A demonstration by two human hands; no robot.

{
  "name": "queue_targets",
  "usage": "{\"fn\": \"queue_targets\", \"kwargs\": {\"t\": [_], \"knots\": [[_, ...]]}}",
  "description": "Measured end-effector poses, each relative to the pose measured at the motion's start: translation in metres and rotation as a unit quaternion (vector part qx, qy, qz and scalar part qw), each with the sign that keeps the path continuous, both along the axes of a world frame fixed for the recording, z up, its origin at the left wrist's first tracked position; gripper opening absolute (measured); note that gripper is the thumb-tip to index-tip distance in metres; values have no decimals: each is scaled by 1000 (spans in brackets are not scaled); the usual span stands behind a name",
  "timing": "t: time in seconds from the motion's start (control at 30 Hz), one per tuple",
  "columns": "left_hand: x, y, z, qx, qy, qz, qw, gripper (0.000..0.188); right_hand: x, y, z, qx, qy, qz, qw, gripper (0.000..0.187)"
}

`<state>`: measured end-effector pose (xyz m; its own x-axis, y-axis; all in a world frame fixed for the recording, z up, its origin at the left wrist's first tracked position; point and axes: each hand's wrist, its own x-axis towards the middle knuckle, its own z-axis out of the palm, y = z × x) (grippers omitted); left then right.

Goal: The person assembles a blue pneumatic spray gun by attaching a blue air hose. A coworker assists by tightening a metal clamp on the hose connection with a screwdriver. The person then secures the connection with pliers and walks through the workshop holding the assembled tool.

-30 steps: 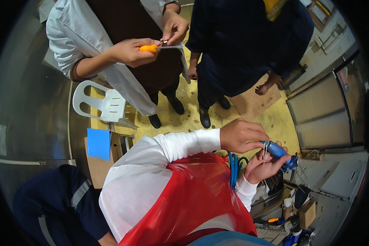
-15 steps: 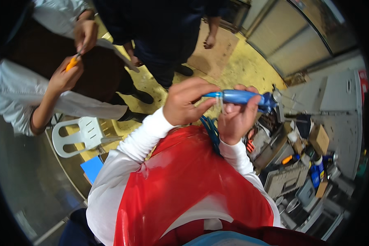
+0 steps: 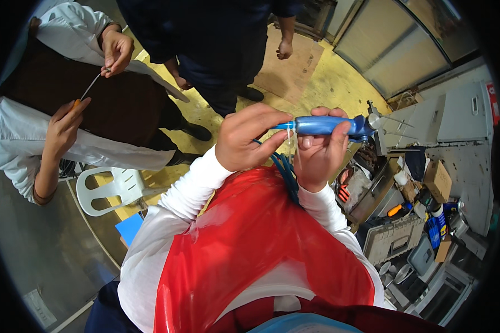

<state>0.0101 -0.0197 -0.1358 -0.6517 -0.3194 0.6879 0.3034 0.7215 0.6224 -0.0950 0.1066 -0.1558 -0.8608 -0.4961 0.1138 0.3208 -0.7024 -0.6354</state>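
Observation:
In front of my chest I hold a blue-handled tool (image 3: 319,126) level, its metal head (image 3: 375,123) pointing right with thin rods sticking out. My right hand (image 3: 317,166) is closed round the handle from below, thumb and fingers on either side. At the handle's rear end, my left hand (image 3: 244,136) pinches the blue hose (image 3: 281,126) close to where it joins. A pale, clear strip (image 3: 290,139) hangs at this joint. Further lengths of blue hose droop between my wrists against my red apron (image 3: 244,233).
At left, a person in a white coat holds an orange-handled screwdriver (image 3: 81,101); another person in dark clothes (image 3: 205,50) stands ahead. A white plastic chair (image 3: 125,186) is at left. On my right are a toolbox (image 3: 391,241), a cardboard box (image 3: 437,181) and grey cabinets (image 3: 458,122).
My hands keep their hold, with the tool shifted slightly and its metal head showing more. The person at left has lowered the screwdriver hand, moving it apart from the other hand.

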Motion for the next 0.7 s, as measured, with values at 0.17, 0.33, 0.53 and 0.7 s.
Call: {"fn": "queue_targets", "kwargs": {"t": [0.17,0.33,0.53,0.7], "knots": [[8,-3,-4,-31,12,17,999,33,4,-5,-5,-24,1,-15,1000,37],[10,-5,1,-21,-2,-3,1000,29,2,-6,-3,-17,-6,-7,1000,37],[16,-7,1,-18,-5,-7,1000,29,4,-7,-5,-16,8,4,1000,37],[16,-7,1,-24,1,-6,1000,30,5,-7,-5,-6,6,-7,1000,37]]}}
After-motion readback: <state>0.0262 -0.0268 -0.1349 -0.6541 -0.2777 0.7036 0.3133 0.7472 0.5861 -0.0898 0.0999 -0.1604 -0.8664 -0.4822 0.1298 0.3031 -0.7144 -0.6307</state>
